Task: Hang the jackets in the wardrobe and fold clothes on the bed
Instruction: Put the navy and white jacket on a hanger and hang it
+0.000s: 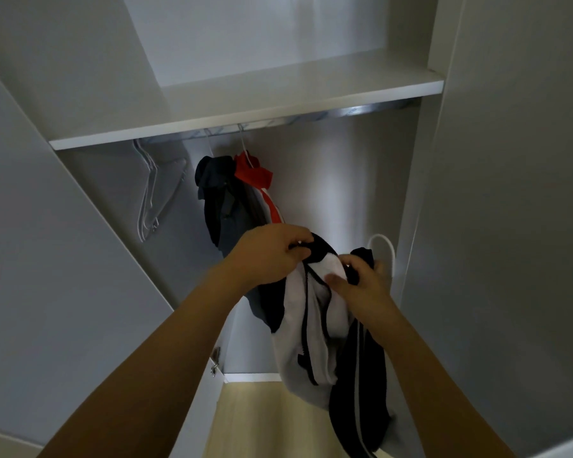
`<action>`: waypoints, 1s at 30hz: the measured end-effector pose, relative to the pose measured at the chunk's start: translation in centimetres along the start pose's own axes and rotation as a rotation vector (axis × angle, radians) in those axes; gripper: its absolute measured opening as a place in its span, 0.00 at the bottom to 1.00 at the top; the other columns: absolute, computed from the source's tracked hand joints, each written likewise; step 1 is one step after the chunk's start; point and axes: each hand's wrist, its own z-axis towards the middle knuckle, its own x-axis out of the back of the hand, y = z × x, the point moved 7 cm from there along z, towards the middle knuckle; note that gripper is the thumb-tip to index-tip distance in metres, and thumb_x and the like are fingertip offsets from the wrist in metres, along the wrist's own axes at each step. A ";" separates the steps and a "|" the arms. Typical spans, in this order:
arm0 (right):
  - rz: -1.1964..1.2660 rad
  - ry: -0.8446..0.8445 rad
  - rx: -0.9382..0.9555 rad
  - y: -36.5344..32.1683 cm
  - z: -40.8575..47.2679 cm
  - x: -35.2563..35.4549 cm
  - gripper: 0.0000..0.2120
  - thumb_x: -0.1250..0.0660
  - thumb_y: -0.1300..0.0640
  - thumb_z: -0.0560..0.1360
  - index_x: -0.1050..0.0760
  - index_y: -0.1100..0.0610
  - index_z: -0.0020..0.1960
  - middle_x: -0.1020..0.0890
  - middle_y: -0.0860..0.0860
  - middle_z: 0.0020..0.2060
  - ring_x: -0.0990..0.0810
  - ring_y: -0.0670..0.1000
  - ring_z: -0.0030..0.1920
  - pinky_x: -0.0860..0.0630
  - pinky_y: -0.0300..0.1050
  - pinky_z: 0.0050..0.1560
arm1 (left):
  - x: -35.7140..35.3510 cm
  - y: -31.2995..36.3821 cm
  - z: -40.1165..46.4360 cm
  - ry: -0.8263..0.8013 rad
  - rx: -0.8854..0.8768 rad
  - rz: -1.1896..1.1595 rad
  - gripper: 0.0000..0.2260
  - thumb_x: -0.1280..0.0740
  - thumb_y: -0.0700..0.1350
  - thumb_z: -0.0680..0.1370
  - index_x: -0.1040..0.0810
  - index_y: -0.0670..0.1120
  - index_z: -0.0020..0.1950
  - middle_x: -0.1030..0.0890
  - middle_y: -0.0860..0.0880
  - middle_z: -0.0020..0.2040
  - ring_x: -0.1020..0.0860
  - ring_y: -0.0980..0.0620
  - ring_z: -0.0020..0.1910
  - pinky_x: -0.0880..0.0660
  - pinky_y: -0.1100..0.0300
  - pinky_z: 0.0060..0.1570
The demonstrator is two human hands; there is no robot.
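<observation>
A black and white jacket [315, 338] hangs in front of the open wardrobe, held up by both hands. My left hand [272, 252] grips its dark collar at the left. My right hand [358, 282] pinches the white lining and dark fabric at the right, where a white hanger [386, 246] loops out behind the fingers. On the metal rail [354, 111] under the shelf hang a dark jacket [217, 200] and a red, white and grey jacket [255, 176], side by side.
Several bare white hangers [151, 190] hang at the rail's left end. A white shelf [245, 110] runs above the rail. The wardrobe door [63, 259] stands open on the left, a grey side panel [510, 226] on the right. Pale wooden floor [265, 418] shows below.
</observation>
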 end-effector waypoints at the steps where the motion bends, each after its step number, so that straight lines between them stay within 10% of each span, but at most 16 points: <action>1: -0.012 -0.046 0.019 0.2 0.1 -0.3 0.17 0.31 0.58 0.76 0.25 0.41 0.61 0.37 0.49 0.59 0.29 0.43 0.55 0.31 0.38 0.60 | 0.1 0.5 -0.1 -0.003 -0.066 0.107 0.11 0.38 0.49 0.81 0.22 0.54 0.62 0.18 0.55 0.54 0.22 0.55 0.51 0.33 0.64 0.48; 9: -0.114 -0.062 0.078 0.8 1.2 -1.4 0.10 0.27 0.59 0.72 0.23 0.54 0.34 0.36 0.44 0.46 0.30 0.30 0.44 0.35 0.19 0.45 | 0.9 1.0 -0.4 -0.047 -0.105 0.103 0.08 0.36 0.49 0.80 0.21 0.52 0.57 0.19 0.56 0.46 0.22 0.55 0.45 0.25 0.55 0.51; 15: -0.072 -0.161 0.115 0.2 1.0 -2.5 0.15 0.26 0.54 0.72 0.24 0.36 0.52 0.35 0.42 0.51 0.31 0.27 0.49 0.36 0.16 0.47 | 0.0 0.5 -0.4 -0.216 -0.036 -0.074 0.06 0.34 0.48 0.79 0.19 0.51 0.53 0.18 0.55 0.45 0.22 0.57 0.45 0.24 0.56 0.52; 24: -0.067 -0.070 0.056 0.4 1.2 -1.2 0.09 0.33 0.54 0.77 0.20 0.57 0.41 0.30 0.50 0.48 0.27 0.31 0.39 0.33 0.22 0.36 | -0.1 -0.9 -1.2 -0.228 0.170 -0.273 0.02 0.36 0.38 0.75 0.24 0.43 0.47 0.25 0.51 0.37 0.28 0.52 0.36 0.29 0.57 0.39; 30: -0.257 0.054 0.157 0.1 0.2 0.1 0.15 0.42 0.46 0.81 0.21 0.55 0.53 0.31 0.50 0.56 0.23 0.46 0.46 0.28 0.40 0.53 | 0.0 -1.4 -1.9 -0.194 0.137 -0.215 0.09 0.35 0.36 0.73 0.25 0.47 0.50 0.22 0.50 0.48 0.23 0.53 0.44 0.27 0.62 0.43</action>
